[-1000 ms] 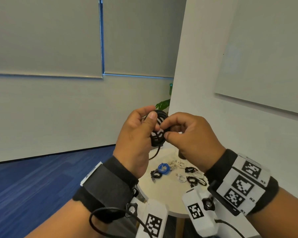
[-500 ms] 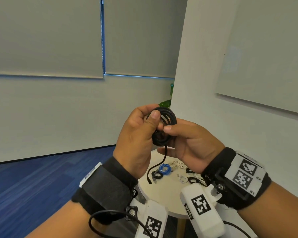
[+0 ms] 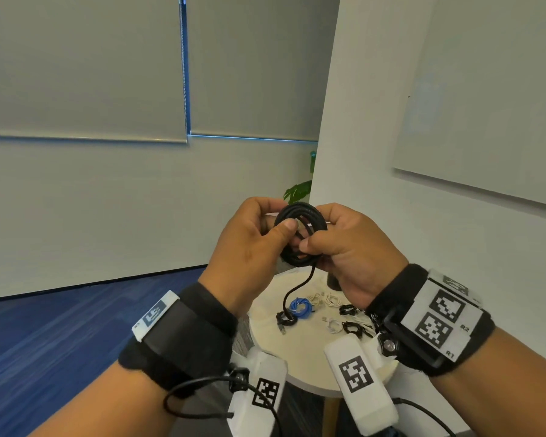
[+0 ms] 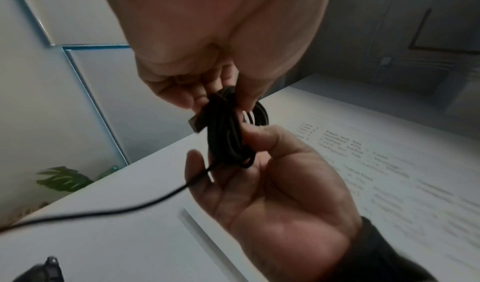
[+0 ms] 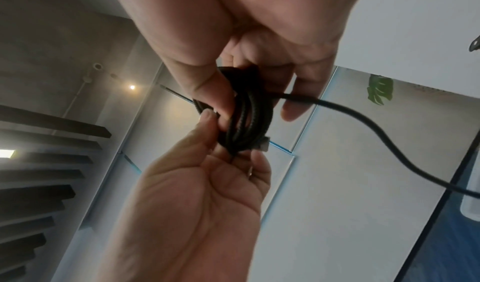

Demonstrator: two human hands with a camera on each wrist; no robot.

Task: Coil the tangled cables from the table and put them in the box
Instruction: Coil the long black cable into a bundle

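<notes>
Hands hold the black braided cable coil [image 3: 300,238] raised above the round white table [image 3: 300,351], as half a second ago, but the right hand [image 3: 356,250] has turned: its thumb now pinches the coil's right side from the front, fingers curled behind. The left hand [image 3: 249,247] pinches the left side, thumb through the loop. The loose tail [image 3: 297,288] hangs straight down; a flat metal plug [image 4: 195,124] pokes from the ring. On the table lie one blue cable coil [image 3: 300,308], four small black cable bundles [image 3: 347,309] and several white cables [image 3: 327,299], their count unclear.
</notes>
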